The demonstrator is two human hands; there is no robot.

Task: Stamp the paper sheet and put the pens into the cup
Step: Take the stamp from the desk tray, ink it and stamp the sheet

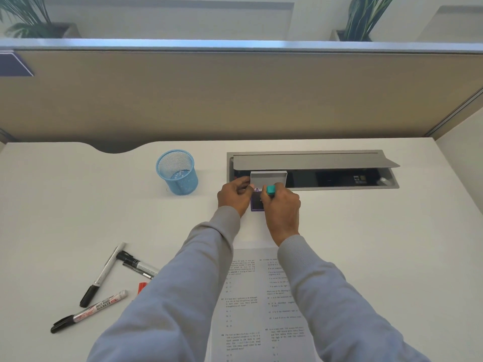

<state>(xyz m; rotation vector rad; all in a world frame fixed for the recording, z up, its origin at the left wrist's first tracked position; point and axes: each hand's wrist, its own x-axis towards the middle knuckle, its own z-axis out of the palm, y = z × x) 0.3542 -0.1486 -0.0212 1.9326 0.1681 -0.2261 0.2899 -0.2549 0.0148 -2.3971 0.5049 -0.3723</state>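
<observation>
— Right hand (283,209) grips the teal stamp (271,190), pressing it on the purple ink pad (255,203) at the centre of the frame. And the left?

— Left hand (233,195) pinches the pad's raised white lid (268,178).

— Where is the paper (264,304)?

— Directly below the hands, long axis toward the bottom edge; the right hand is nearer, I think.

— Pens?

— Four black-capped markers (104,274) at lower left, perhaps one red thing beside the sleeve. One blue cup (177,171), upper left of the hands, looks empty.
</observation>
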